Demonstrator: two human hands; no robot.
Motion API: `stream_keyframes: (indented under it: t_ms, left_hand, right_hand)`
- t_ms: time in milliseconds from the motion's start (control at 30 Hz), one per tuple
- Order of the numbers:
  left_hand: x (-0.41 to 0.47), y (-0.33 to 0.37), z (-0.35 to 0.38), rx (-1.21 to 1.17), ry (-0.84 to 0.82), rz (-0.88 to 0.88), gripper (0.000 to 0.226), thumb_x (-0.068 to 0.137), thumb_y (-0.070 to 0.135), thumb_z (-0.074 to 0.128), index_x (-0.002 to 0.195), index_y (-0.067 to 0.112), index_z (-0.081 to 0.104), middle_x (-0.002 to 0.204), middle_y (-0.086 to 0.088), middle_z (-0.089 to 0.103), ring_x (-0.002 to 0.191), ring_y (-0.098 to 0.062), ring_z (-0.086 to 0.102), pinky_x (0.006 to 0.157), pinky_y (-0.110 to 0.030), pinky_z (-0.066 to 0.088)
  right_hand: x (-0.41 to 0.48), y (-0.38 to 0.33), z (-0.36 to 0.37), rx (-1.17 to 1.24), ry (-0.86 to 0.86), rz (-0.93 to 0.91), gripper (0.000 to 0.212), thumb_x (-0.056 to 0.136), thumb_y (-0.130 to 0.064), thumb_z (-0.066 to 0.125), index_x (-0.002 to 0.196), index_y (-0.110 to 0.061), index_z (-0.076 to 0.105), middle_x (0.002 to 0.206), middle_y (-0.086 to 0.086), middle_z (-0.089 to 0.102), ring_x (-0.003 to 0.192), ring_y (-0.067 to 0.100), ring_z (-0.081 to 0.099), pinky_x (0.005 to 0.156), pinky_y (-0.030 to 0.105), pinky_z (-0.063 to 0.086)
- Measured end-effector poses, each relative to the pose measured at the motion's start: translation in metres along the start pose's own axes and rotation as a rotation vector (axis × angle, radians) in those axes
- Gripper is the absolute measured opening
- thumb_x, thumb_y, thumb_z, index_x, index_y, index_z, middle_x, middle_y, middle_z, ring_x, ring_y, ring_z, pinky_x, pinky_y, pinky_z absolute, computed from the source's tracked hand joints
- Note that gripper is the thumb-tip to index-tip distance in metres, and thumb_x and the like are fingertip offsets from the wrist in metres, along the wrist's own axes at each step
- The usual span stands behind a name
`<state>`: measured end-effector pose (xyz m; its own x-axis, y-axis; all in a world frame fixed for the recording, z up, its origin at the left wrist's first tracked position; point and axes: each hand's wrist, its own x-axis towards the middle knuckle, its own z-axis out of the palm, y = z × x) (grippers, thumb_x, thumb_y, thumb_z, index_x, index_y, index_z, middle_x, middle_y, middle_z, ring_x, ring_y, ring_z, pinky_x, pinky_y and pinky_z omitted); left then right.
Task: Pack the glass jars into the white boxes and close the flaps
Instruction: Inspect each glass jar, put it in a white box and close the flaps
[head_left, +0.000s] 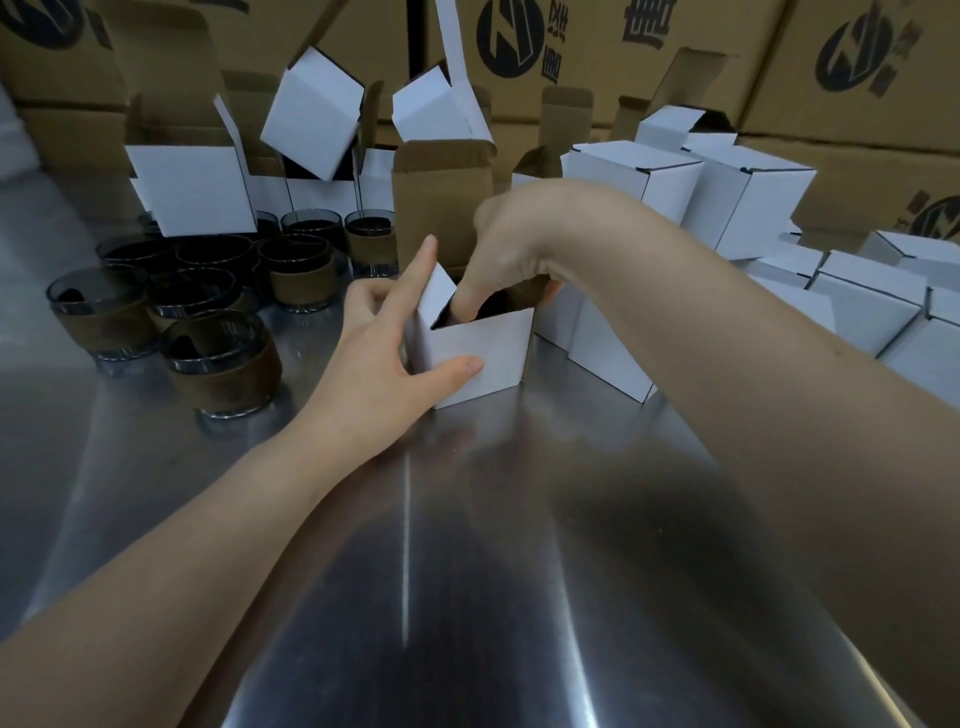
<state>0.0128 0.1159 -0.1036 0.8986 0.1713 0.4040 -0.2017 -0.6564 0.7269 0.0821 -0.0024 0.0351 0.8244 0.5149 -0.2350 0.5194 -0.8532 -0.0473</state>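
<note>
On a steel table (467, 571) walled by brown cartons (857, 62): glass jars (223, 364) clustered left, below open boxes (187, 187). Mid-table, left hand (374, 353) gripping the open white box (483, 348); right hand (509, 249) dipped inside, grasp hidden. Closed boxes (727, 192) stacked right.

1. Open white box (480, 358): upright, centre, lid flap raised behind, brown inside; side flap standing at left; contents dark, not discernible.
2. Glass jars (221, 358): smoked glass, brown sleeves, upright, clustered left of it, unpacked.
3. Closed white boxes (748, 202): heaped at right, flaps shut.
4. Further open white boxes (189, 192): behind jars, lids up, two tilted.
</note>
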Motion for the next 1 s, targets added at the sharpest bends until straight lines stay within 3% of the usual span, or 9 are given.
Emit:
stream_keyframes:
  t_ms: [167,267,367,533,633,733,800,867,1000]
  left_hand:
    - [-0.001,0.003,-0.002,-0.027,0.010,-0.025,0.091,0.084,0.041,0.071,0.147,0.058,0.007,0.126,0.017,0.027,0.106,0.017,0.035,0.087,-0.010,0.033]
    - [-0.003,0.005,-0.004,-0.068,0.032,-0.026,0.085,0.083,0.035,0.073,0.145,0.056,0.018,0.131,0.015,0.031,0.105,0.013,0.040,0.080,-0.008,0.035]
    - [-0.003,0.006,-0.004,-0.058,0.039,-0.023,0.076,0.083,0.034,0.073,0.143,0.050,0.029,0.134,0.012,0.032,0.108,0.010,0.040,0.079,-0.009,0.037]
    - [-0.002,0.009,-0.004,-0.122,0.012,-0.073,0.065,0.083,0.047,0.070,0.139,0.042,0.038,0.134,0.013,0.034,0.123,0.000,0.040,0.081,-0.002,0.036]
    - [-0.001,0.011,-0.004,-0.153,0.008,-0.079,0.058,0.087,0.062,0.051,0.139,0.037,0.041,0.135,0.012,0.035,0.121,0.006,0.036,0.090,-0.006,0.030]
    - [-0.001,0.014,-0.003,-0.139,0.038,-0.069,0.039,0.100,0.045,0.044,0.137,0.033,0.044,0.132,0.007,0.039,0.120,0.004,0.036,0.099,-0.011,0.030]
    - [-0.001,0.015,-0.002,-0.137,0.049,-0.079,0.036,0.101,0.039,0.044,0.137,0.033,0.044,0.133,0.007,0.039,0.124,-0.001,0.038,0.106,-0.021,0.031]
    - [-0.002,0.016,-0.001,-0.181,0.054,-0.075,0.036,0.100,0.041,0.047,0.136,0.036,0.042,0.133,0.009,0.042,0.124,-0.001,0.042,0.103,-0.022,0.036]
    - [-0.003,0.018,-0.004,-0.435,0.112,-0.014,0.047,0.097,0.022,0.056,0.136,0.030,0.031,0.130,0.014,0.049,0.116,0.008,0.052,0.088,-0.012,0.046]
  right_hand:
    - [-0.005,0.014,0.002,0.353,0.061,-0.012,0.067,0.077,-0.037,0.080,0.133,-0.016,0.050,0.126,0.004,0.054,0.106,0.023,0.059,0.084,0.035,0.058]
    - [-0.013,0.031,0.006,0.554,0.297,-0.050,0.031,0.082,-0.024,0.072,0.110,-0.020,0.059,0.094,0.000,0.057,0.080,0.014,0.061,0.063,0.025,0.057]
    - [-0.019,0.040,0.015,0.827,0.364,-0.109,0.024,0.085,-0.013,0.065,0.107,-0.023,0.061,0.095,0.002,0.065,0.080,0.016,0.069,0.069,0.026,0.061]
    - [-0.013,0.045,0.042,0.779,0.384,-0.282,0.029,0.086,-0.009,0.060,0.111,-0.023,0.059,0.098,0.001,0.074,0.103,0.013,0.065,0.097,0.033,0.050]
    - [-0.011,0.048,0.054,0.747,0.405,-0.372,0.031,0.087,-0.005,0.053,0.111,-0.024,0.057,0.087,-0.007,0.074,0.095,0.001,0.064,0.087,0.020,0.049]
    - [-0.007,0.050,0.062,0.720,0.463,-0.421,0.036,0.083,0.000,0.053,0.107,-0.028,0.056,0.087,-0.008,0.073,0.084,-0.002,0.063,0.075,0.013,0.044]
    - [-0.003,0.052,0.066,0.831,0.484,-0.416,0.041,0.081,0.002,0.057,0.109,-0.028,0.050,0.089,-0.003,0.072,0.080,0.005,0.065,0.076,0.022,0.050]
    - [-0.001,0.054,0.069,0.987,0.479,-0.387,0.053,0.080,0.001,0.065,0.121,-0.025,0.042,0.095,0.002,0.069,0.078,0.011,0.067,0.084,0.031,0.056]
    - [-0.003,0.059,0.065,1.159,0.434,-0.420,0.087,0.084,-0.011,0.073,0.149,-0.030,0.018,0.100,0.004,0.071,0.080,0.012,0.072,0.074,0.019,0.053]
